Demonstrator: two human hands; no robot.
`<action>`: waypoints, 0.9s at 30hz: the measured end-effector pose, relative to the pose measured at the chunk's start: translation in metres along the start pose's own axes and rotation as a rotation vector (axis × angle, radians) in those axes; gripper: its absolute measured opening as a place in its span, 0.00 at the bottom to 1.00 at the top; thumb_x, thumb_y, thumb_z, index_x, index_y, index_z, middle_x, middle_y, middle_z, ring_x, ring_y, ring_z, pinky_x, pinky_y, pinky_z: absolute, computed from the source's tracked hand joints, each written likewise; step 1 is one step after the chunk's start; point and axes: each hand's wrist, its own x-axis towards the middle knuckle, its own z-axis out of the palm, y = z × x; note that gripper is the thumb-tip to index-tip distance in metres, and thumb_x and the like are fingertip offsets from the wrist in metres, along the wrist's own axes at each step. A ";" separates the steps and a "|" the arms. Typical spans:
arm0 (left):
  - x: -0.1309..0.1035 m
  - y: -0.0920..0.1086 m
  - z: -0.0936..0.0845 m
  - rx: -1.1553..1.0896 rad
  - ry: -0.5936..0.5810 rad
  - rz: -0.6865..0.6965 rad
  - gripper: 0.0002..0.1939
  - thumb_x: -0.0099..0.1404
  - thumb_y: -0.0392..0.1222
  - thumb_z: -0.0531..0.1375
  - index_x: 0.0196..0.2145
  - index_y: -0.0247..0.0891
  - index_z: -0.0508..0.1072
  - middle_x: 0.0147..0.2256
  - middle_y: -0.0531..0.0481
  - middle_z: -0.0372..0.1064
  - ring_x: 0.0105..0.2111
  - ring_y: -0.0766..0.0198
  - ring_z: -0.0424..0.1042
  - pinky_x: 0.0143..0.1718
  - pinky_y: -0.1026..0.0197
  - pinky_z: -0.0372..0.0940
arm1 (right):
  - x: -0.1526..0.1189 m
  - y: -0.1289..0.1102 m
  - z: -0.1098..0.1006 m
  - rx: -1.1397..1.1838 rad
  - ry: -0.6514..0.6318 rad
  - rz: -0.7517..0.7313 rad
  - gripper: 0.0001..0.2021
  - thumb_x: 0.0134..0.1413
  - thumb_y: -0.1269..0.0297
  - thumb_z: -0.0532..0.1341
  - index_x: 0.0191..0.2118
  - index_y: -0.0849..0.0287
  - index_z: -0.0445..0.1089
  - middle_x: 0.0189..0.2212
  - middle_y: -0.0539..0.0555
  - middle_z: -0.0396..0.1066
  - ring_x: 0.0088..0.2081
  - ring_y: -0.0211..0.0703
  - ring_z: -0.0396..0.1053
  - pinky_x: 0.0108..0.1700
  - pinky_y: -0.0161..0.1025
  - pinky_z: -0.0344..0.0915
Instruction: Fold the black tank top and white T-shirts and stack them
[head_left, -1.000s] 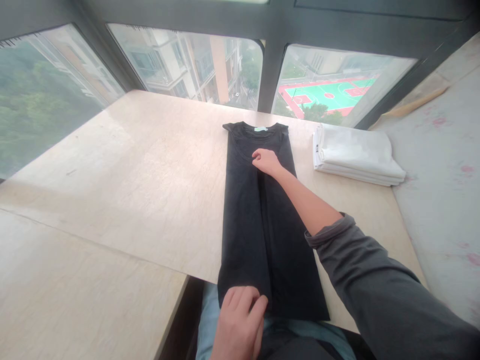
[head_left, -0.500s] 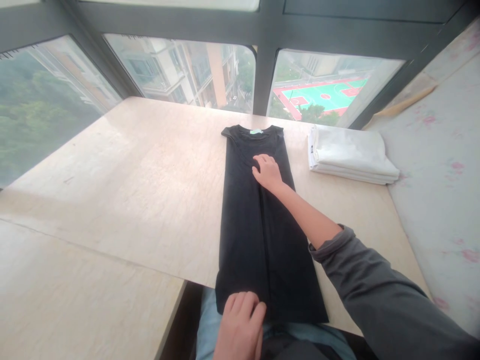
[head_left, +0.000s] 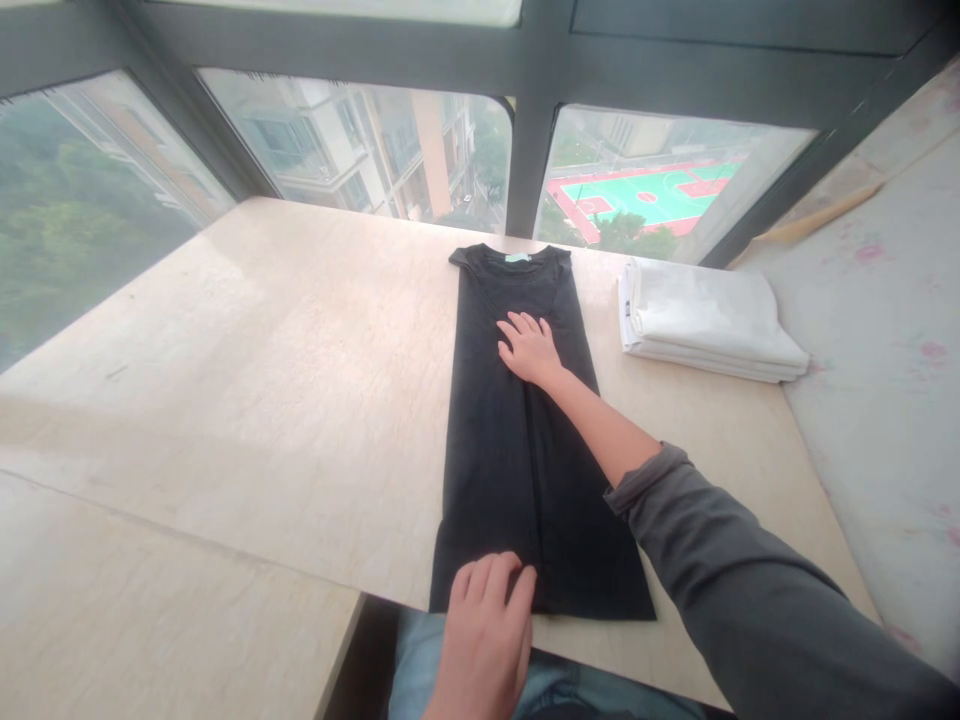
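A black T-shirt [head_left: 487, 450] lies folded into a long strip on the pale tabletop, its collar toward the window and its hem near the table's front edge. My right hand [head_left: 529, 347] rests flat on the upper part of the shirt, fingers spread and below the neckline. Close to the hem, my left hand [head_left: 486, 630] is curled over the fabric with its fingers bent and thumb drawn in. Its fingertips are partly hidden against the cloth. A lengthwise fold line runs down the shirt between the two hands.
A stack of folded white cloth [head_left: 705, 320] sits to the right of the shirt, beside a flower-patterned wall covering [head_left: 892, 400]. Dark window frames [head_left: 532, 130] stand along the back. The tabletop [head_left: 262, 400] extends left, with a gap near its front edge.
The T-shirt has shifted slightly away from me, so its hem now lies on the table. My left hand moved forward with the hem; my right hand's fingers spread flatter.
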 end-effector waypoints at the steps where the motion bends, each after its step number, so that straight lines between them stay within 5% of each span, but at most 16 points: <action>1: 0.004 -0.003 -0.001 0.011 0.005 -0.012 0.17 0.64 0.29 0.53 0.47 0.39 0.74 0.44 0.45 0.71 0.43 0.55 0.69 0.46 0.52 0.64 | 0.005 0.003 0.000 0.001 -0.001 0.010 0.24 0.66 0.57 0.51 0.65 0.54 0.63 0.68 0.55 0.55 0.69 0.55 0.50 0.68 0.61 0.44; 12: 0.005 -0.049 -0.021 0.133 0.173 -0.097 0.14 0.66 0.26 0.55 0.46 0.37 0.73 0.41 0.46 0.73 0.42 0.57 0.70 0.46 0.53 0.63 | 0.018 0.015 0.003 0.027 0.009 0.021 0.24 0.66 0.57 0.51 0.64 0.55 0.64 0.68 0.55 0.56 0.68 0.55 0.50 0.69 0.60 0.44; 21: -0.008 -0.064 -0.024 0.226 0.244 -0.212 0.17 0.63 0.24 0.53 0.46 0.38 0.72 0.44 0.45 0.71 0.43 0.59 0.72 0.46 0.55 0.68 | 0.018 0.015 0.002 0.034 0.000 0.028 0.24 0.66 0.58 0.51 0.65 0.55 0.63 0.68 0.55 0.55 0.69 0.55 0.50 0.69 0.60 0.43; 27: -0.014 -0.061 -0.024 0.103 0.298 -0.092 0.16 0.63 0.22 0.54 0.43 0.38 0.72 0.40 0.48 0.70 0.41 0.63 0.72 0.45 0.60 0.68 | 0.018 0.014 0.001 0.045 0.003 0.027 0.24 0.66 0.58 0.51 0.64 0.55 0.64 0.68 0.55 0.56 0.69 0.54 0.50 0.69 0.60 0.43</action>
